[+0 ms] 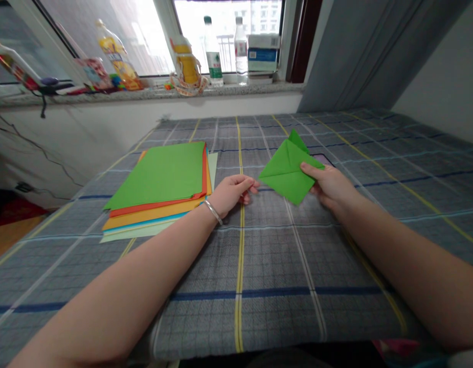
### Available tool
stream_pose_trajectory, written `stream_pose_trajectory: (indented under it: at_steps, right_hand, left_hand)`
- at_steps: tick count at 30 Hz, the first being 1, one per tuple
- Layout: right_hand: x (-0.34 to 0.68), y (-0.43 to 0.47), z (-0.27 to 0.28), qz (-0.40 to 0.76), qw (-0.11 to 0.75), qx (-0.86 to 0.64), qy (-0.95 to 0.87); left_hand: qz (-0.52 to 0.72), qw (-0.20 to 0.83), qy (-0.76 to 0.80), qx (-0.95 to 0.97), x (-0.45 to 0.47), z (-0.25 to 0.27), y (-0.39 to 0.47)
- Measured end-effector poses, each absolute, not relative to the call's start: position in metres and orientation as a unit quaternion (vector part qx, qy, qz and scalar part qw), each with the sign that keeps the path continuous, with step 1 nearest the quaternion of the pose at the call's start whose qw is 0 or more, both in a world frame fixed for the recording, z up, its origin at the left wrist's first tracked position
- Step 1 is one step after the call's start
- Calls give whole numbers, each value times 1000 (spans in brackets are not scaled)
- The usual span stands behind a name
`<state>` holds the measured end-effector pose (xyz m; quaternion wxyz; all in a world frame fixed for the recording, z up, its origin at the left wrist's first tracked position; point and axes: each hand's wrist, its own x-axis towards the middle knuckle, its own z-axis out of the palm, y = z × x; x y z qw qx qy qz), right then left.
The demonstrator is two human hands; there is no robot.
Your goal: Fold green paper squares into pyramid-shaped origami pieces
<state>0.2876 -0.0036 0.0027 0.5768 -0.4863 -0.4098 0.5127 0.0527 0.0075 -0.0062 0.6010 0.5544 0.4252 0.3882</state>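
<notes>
My right hand (332, 186) grips a folded green sheet of paper (286, 174) by its right side, thumb on top and fingers behind. The paper is diamond-shaped, with crease lines across its face and a small pointed flap standing up at the top. My left hand (234, 191), with a silver bracelet at the wrist, is beside the paper's left corner. Its fingers are curled in together, and a small gap seems to separate them from the corner.
A stack of coloured paper (159, 174), green on top, lies on the checked tablecloth (205, 317) at left. Behind the folded paper, a dark-edged flat object (323, 159) is partly hidden. Bottles (213, 56), a yellow flask (187, 64) and boxes (263, 56) stand on the windowsill.
</notes>
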Motion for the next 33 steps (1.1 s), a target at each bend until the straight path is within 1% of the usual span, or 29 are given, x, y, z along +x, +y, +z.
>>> stream_pose_trajectory:
  at_steps: [5, 11, 16, 19, 24, 30, 33]
  right_hand:
    - [289, -1, 1, 513, 591, -489, -384]
    - [275, -8, -5, 558, 551, -459, -419]
    - [279, -5, -8, 554, 527, -502, -404]
    - [282, -2, -10, 554, 534, -512, -382]
    - [279, -3, -11, 548, 520, -512, -410]
    - [278, -8, -6, 581, 508, -476, -421]
    - [277, -9, -3, 589, 493, -489, -414]
  left_hand:
    - [411, 596, 417, 549, 51, -5, 10]
    - [386, 538, 433, 612, 56, -9, 6]
    - [409, 496, 449, 620, 56, -12, 9]
    - [426, 496, 446, 611, 56, -13, 10]
    - [450, 520, 437, 580, 57, -16, 11]
    - [497, 513, 432, 551, 55, -16, 14]
    - [519, 514, 433, 528, 54, -13, 13]
